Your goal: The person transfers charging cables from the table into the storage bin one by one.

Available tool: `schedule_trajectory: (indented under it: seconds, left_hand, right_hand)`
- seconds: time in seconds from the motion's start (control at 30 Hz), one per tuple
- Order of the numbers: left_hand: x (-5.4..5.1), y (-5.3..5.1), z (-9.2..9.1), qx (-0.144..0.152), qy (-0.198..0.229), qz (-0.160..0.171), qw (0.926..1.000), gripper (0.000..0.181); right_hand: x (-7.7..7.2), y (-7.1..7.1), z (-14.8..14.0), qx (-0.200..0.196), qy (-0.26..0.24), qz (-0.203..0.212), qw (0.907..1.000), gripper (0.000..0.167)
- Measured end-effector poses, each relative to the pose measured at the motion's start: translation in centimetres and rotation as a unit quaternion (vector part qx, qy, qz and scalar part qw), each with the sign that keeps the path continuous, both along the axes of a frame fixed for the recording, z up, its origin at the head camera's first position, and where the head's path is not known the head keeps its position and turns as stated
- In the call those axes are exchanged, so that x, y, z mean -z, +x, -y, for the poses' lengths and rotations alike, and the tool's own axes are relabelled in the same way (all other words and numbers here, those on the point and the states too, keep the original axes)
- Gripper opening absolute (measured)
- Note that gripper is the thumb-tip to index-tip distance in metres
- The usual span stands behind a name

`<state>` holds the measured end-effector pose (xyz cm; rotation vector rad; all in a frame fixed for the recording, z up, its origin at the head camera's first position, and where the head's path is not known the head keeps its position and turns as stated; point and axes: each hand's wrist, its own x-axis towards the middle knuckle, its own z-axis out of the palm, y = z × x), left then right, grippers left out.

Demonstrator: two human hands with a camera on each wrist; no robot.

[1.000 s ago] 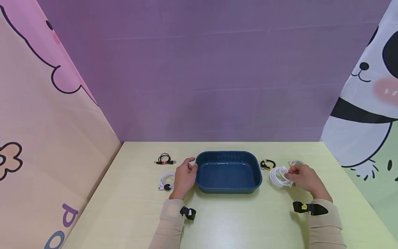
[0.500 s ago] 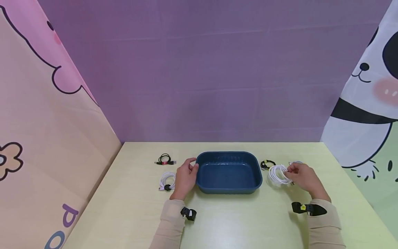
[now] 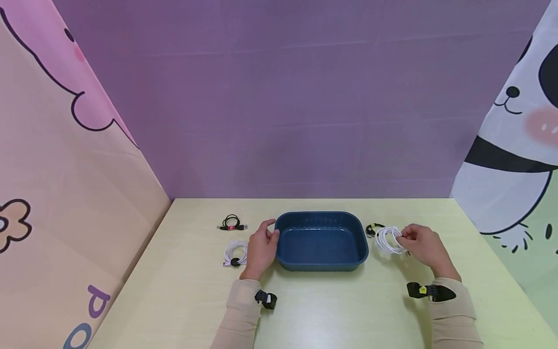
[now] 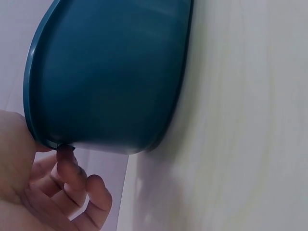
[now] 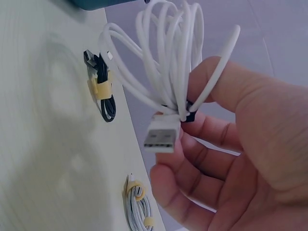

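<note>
Pinching white cable [image 5: 166,62], right hand [image 3: 425,245], blue O [image 3: 88,331] on backdrop [image 3: 87,194]

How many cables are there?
5: black cable and white cable left of the blue tray; yellow-tied black cable right of it; white coil in the right hand; grey cable behind that hand. More may be hidden.

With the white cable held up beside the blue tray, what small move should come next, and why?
Probably carry the held white cable leftward over the blue tray: the right grip holds it raised, right of the tray, while the left grip touches the tray's opposite side, which may steady it.
</note>
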<state>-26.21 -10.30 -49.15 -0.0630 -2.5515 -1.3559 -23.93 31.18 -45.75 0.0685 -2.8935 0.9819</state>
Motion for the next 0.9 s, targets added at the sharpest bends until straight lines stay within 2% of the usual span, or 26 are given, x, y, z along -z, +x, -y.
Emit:
schedule_trajectory:
  seconds: [0.67,0.9]
  left_hand:
    - [0.4,0.0,-0.3,-0.005,-0.014,-0.012,0.9998,0.035]
    - [0.5,-0.1,-0.2,-0.002,-0.011,-0.002,0.9999,0.035]
  right_hand:
    - [-0.8,0.0,2.0,0.014,-0.034,-0.027,0.999,0.017]
    - [-1.1,0.0,3.0,0.018,-0.048,-0.025,0.9983,0.018]
